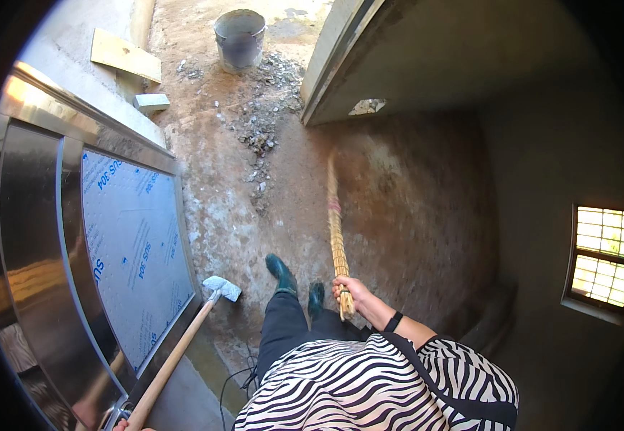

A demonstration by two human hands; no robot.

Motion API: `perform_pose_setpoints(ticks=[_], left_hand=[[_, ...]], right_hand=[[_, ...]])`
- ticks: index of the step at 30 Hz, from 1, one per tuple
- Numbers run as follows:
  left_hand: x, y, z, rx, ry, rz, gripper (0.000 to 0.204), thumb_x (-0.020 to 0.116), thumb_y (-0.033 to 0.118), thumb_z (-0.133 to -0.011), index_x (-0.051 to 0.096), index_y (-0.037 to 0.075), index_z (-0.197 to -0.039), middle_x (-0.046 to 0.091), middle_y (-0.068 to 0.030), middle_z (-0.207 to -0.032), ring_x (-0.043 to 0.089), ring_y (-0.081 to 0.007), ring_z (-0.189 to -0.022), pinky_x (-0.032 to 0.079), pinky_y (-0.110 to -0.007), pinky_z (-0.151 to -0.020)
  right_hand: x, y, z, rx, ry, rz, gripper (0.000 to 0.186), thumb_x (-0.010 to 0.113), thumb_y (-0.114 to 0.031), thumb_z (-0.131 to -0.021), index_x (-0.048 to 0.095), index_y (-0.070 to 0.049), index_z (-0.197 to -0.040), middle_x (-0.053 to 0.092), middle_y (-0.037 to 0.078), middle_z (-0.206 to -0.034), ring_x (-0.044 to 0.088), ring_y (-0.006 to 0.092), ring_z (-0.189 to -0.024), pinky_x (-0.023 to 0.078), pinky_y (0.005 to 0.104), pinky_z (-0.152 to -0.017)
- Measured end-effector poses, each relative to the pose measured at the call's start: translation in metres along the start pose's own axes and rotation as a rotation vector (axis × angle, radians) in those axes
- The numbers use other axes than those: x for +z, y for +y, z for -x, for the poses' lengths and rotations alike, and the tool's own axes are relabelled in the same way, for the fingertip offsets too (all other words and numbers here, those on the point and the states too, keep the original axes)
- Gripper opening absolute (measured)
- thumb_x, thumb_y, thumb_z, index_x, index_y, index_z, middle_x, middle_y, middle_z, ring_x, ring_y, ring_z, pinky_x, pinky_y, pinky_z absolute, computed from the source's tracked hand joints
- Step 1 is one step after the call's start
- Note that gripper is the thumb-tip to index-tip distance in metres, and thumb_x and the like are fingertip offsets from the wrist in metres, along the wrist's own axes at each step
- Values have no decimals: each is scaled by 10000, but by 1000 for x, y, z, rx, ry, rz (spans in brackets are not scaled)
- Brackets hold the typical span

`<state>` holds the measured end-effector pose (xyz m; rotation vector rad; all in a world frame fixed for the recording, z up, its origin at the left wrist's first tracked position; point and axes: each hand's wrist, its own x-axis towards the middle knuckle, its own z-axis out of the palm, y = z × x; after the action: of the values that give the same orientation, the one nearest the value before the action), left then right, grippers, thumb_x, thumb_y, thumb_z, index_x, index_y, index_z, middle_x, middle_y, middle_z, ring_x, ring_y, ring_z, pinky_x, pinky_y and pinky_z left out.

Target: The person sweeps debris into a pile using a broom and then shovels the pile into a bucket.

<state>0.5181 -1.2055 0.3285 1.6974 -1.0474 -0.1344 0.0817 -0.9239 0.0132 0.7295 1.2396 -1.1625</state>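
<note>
below, right hand [349, 289] clamped around the near end of a straw broom [336, 228], fingers wrapped tight about the bound handle just beside the right boot. broom stretching away from the body across the reddish dirt floor [405, 208], bristle end blurred and spread near the foot of the grey concrete wall [427, 65]. black band on the right wrist. left hand [126, 425] barely showing at the bottom edge, closed on the end of a long wooden handle [172, 363], though too cut off by the frame to tell much of the grip. at the far end of that handle, a flat pale scraper head [221, 288] resting on the ground, close to the edge of the metal door [136, 251] with its blue-printed protective film. two dark green rubber boots [283, 274] planted between scraper head and broom, dark trousers above them, zebra-striped top at the bottom of the view. farther off, a trail of loose rubble [261, 122] running up the floor toward a grey bucket [239, 37]. to the left of the bucket, a wooden board [125, 54] and a small pale block [151, 103] lying on a concrete ledge. at the right, a barred window [603, 255] glowing yellow in the dark wall.
</note>
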Motion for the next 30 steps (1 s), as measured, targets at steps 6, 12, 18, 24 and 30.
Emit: perform_pose_setpoints(ticks=[6, 12, 18, 24, 30], left_hand=[[-16, -5, -10, -178, -150, -148, 760, 441, 558, -878, 201, 44, -1383, 102, -284, -1442, 92, -326, -1332, 88, -388, -1080], [-1, 6, -2, 118, 50, 24, 293, 553, 237, -870, 531, -7, -709, 549, -72, -691, 522, -194, -695, 432, -339, -735], [-27, -32, -17, 151, 51, 117, 292, 484, 231, -919, 495, 21, -716, 512, -50, -695, 498, -162, -690, 425, -302, -712], [-17, -1, 8, 413, 202, -200, 280, 588, 137, -863, 442, -76, -970, 544, -134, -828, 555, -218, -753, 478, -336, -763], [-33, 79, 58, 688, 524, -769, 988, 779, 157, -702, 55, -106, -1320, 461, -225, -1137, 595, -279, -853, 505, -394, -827]], right_hand=[[126, 3, -90, 55, -119, -98, 124, 530, -175, -848, 500, -76, -781, 524, 56, -594, 525, 195, -498, 461, 343, -462], [165, -57, -51, 62, -471, -263, 228, 474, -235, -850, 424, -103, -671, 430, -3, -529, 433, 136, -428, 406, 266, -421], [30, -84, 58, 110, -293, 355, 189, 550, -195, -825, 482, -61, -710, 471, -4, -539, 452, 102, -423, 388, 230, -395], [9, -179, 112, 265, -274, 801, 125, 586, -114, -806, 519, -39, -731, 544, 37, -591, 510, 108, -469, 422, 246, -451], [37, -231, 78, 425, -388, 1269, 148, 609, -142, -793, 549, -51, -694, 539, 16, -569, 507, 94, -473, 429, 241, -462]])
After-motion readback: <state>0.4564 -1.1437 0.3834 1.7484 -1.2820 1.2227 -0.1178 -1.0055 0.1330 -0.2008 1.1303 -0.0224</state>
